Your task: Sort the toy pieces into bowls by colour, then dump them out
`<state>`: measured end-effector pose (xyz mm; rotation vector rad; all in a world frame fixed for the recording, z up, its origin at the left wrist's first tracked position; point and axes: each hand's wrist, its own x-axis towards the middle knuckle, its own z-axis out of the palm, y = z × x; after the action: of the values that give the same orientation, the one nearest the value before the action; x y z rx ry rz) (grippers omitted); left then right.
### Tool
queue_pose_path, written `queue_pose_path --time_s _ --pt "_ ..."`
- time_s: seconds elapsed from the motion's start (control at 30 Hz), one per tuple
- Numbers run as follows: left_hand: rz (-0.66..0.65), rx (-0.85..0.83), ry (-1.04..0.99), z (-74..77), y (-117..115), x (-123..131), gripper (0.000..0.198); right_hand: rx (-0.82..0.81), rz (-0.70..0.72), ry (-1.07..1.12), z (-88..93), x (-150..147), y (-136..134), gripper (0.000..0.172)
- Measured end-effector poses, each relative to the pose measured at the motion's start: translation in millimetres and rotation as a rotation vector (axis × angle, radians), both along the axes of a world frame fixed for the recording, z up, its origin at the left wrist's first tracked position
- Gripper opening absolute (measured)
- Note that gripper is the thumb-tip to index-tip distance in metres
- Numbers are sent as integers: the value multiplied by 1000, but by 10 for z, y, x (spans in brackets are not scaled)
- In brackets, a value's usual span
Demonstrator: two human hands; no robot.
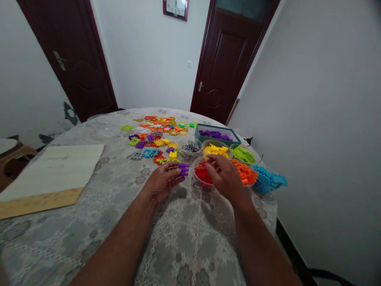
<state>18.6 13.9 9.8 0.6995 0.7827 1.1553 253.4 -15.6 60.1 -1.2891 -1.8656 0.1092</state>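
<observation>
purple piece (183,169) is up above the cloth (178,238), just left of the red tub (195,180), pinched in the left hand (162,180); i see the thumb and fingers drawn narrow on it, with its ribbed end sticking out to the right. i have the right hand (225,178) over the red tub, fingers curled down toward the red bits (201,174), but i cannot tell whether they grip one. behind that tub i make out yellow bits (215,149) and gray bits (191,147), each in its own tub; to the right are green bits (243,155), orange bits (245,172) and blue bits (269,178). farther back, a box (235,138) holds purple bits (216,135). loose pieces (164,128) spread beyond the left hand, and well to the left lies a white sheet (50,171).
</observation>
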Motion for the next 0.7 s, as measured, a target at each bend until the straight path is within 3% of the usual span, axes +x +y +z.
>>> queue_pose_path --time_s 0.1,0.2,0.33,0.47,0.53,0.7 --pt "-81 77 50 -23 -10 -19 38 -156 149 -5 -112 -385 -76 28" --pt "-113 126 79 -22 -18 -33 38 -267 131 69 -140 -564 -118 23" --pt "-24 123 150 31 -29 -43 31 -416 150 55 37 -489 -76 19" --pt "188 77 176 73 -18 -65 29 -443 165 -131 319 -215 299 21" --pt "260 53 160 75 -3 -90 29 -411 54 -135 451 -45 627 24" --pt "372 45 128 65 36 -157 29 -127 -457 -22 674 271 1312 47"
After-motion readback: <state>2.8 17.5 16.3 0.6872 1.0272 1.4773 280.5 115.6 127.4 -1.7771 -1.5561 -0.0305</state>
